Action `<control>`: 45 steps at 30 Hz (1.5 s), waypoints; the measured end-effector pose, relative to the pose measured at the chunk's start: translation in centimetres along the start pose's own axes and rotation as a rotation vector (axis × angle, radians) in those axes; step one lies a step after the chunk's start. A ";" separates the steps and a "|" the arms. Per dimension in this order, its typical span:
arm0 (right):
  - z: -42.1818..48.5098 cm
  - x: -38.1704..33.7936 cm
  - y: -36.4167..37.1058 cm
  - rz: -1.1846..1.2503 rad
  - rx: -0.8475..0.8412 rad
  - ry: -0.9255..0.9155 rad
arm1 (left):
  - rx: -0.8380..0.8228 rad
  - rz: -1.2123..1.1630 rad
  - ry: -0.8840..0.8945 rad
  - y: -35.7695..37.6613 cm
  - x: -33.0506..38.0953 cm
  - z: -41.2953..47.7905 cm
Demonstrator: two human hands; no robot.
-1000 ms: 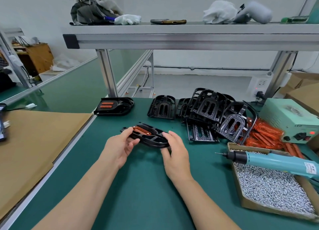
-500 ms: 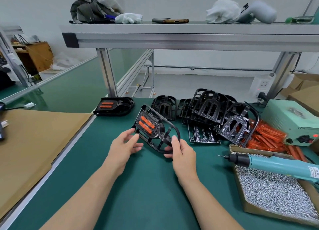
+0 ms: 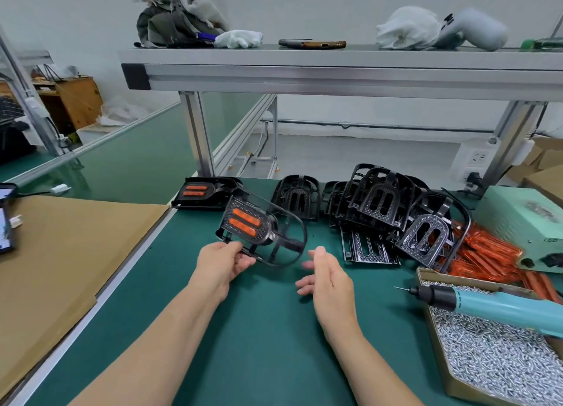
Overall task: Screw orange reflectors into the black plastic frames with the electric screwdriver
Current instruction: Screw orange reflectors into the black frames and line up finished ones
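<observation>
My left hand point(image 3: 221, 264) grips the lower edge of a black plastic frame point(image 3: 262, 233) that carries two orange reflectors point(image 3: 245, 221) and is held tilted above the green mat. My right hand point(image 3: 327, 277) hovers beside it with fingers straight, touching nothing. Another frame with reflectors point(image 3: 204, 192) lies flat at the back left. A heap of bare black frames point(image 3: 380, 207) sits at the back, with loose orange reflectors point(image 3: 487, 253) to its right. The teal electric screwdriver point(image 3: 493, 303) lies across the cardboard box of screws point(image 3: 499, 357).
A mint-green power unit point(image 3: 527, 216) stands at the far right. Brown cardboard point(image 3: 61, 247) covers the bench to the left, with a phone point(image 3: 6, 216) at its edge. An aluminium shelf point(image 3: 335, 70) spans overhead on posts point(image 3: 198, 134).
The frame was lifted from the mat and turned so its reflectors face me. My right hand let go of it and drew back; my left hand now holds it alone.
</observation>
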State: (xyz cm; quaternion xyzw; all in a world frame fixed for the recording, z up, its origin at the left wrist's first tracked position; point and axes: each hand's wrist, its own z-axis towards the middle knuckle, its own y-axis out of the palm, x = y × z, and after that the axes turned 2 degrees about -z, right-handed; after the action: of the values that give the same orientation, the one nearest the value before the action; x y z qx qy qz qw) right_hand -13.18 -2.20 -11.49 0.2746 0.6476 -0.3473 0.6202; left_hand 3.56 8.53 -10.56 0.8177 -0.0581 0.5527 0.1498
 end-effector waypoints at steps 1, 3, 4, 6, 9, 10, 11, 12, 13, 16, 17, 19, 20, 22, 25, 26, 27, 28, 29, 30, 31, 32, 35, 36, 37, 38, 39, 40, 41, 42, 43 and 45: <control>0.0 0.0 0.0 0.025 0.012 0.003 | 0.034 -0.051 -0.004 -0.4 0.5 0.6; 0.1 0.0 0.0 0.036 0.017 0.006 | 0.109 -0.141 -0.004 -1.5 1.6 2.1; 0.1 0.0 0.0 0.022 0.012 0.003 | 0.148 -0.168 -0.002 -2.1 2.2 2.8; 0.1 0.1 0.0 0.002 0.006 -0.009 | 0.213 -0.183 -0.004 -3.2 3.0 4.7; 0.2 0.0 0.1 -0.023 0.002 -0.021 | 0.255 -0.207 -0.015 -4.1 4.3 7.7; 0.2 0.0 0.1 -0.026 -0.002 -0.020 | 0.267 -0.225 -0.018 -4.2 4.7 8.5; 0.1 0.0 0.1 -0.027 -0.007 -0.018 | 0.283 -0.235 -0.022 -4.2 5.1 9.2; 0.1 0.0 0.1 -0.026 -0.013 -0.017 | 0.296 -0.235 -0.030 -4.1 5.5 9.7; 0.1 0.0 0.1 -0.027 -0.019 -0.018 | 0.305 -0.230 -0.038 -4.1 5.7 10.2; 0.0 0.0 0.0 -0.025 -0.033 -0.018 | 0.337 -0.236 -0.072 -4.3 6.2 11.4; 0.0 0.0 0.0 -0.023 -0.037 -0.017 | 0.339 -0.246 -0.081 -4.5 6.3 11.8; 0.0 0.0 0.0 -0.017 -0.042 -0.015 | 0.338 -0.268 -0.088 -4.6 6.5 12.3; 0.0 0.0 0.0 -0.013 -0.043 -0.016 | 0.344 -0.286 -0.086 -4.6 6.6 12.4; 0.1 0.0 0.1 -0.003 -0.042 -0.019 | 0.344 -0.349 -0.072 -4.7 6.5 12.5; 0.2 -0.1 0.1 0.015 -0.038 -0.018 | 0.270 -0.382 -0.021 -4.7 6.0 12.2; 0.2 0.0 0.1 0.014 -0.038 -0.016 | 0.231 -0.365 -0.019 -4.7 5.7 12.2; 0.2 0.0 0.1 0.012 -0.038 -0.015 | 0.206 -0.353 -0.031 -4.8 5.4 12.3; 0.2 0.0 0.1 0.011 -0.038 -0.014 | 0.197 -0.369 -0.057 -4.8 5.3 12.4; 0.2 0.0 0.1 0.011 -0.038 -0.013 | 0.201 -0.349 -0.067 -4.8 5.2 12.3; 0.2 0.0 0.1 0.011 -0.038 -0.010 | 0.207 -0.310 -0.061 -4.9 5.1 12.4; 0.2 0.0 0.1 0.011 -0.039 -0.006 | 0.200 -0.262 -0.053 -4.8 5.2 12.4; 0.2 0.1 0.1 0.011 -0.040 -0.002 | 0.184 -0.246 -0.046 -4.8 5.3 12.4; 0.2 0.1 0.1 0.014 -0.039 0.007 | 0.161 -0.253 -0.035 -4.7 5.3 12.4; 0.2 0.0 0.1 0.013 -0.038 0.007 | 0.169 -0.264 -0.044 -4.7 5.3 12.3; 0.2 0.0 0.1 0.011 -0.039 0.007 | 0.186 -0.250 -0.053 -4.8 5.2 12.3; 0.2 -0.1 0.1 0.009 -0.040 0.008 | 0.200 -0.230 -0.054 -4.9 5.2 12.3; 0.2 -0.1 0.1 0.007 -0.040 0.009 | 0.198 -0.218 -0.049 -4.9 5.2 12.3; 0.2 -0.1 0.1 0.004 -0.039 0.010 | 0.191 -0.244 -0.050 -4.9 5.2 12.3; 0.1 -0.1 0.1 -0.001 -0.039 0.010 | 0.186 -0.278 -0.065 -4.9 5.2 11.9; 0.1 -0.1 0.1 -0.006 -0.038 0.008 | 0.187 -0.293 -0.076 -4.8 5.2 11.8; 0.1 -0.2 0.0 -0.009 -0.037 0.005 | 0.200 -0.291 -0.081 -4.7 5.2 11.5; 0.1 -0.2 -0.1 -0.015 -0.036 0.000 | 0.256 -0.245 -0.059 -4.4 5.1 10.7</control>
State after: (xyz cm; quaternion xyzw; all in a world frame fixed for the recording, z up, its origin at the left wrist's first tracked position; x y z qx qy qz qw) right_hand -13.13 -2.33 -11.31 0.2585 0.6560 -0.3400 0.6223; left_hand 16.11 9.79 -10.36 0.8469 0.1085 0.5090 0.1090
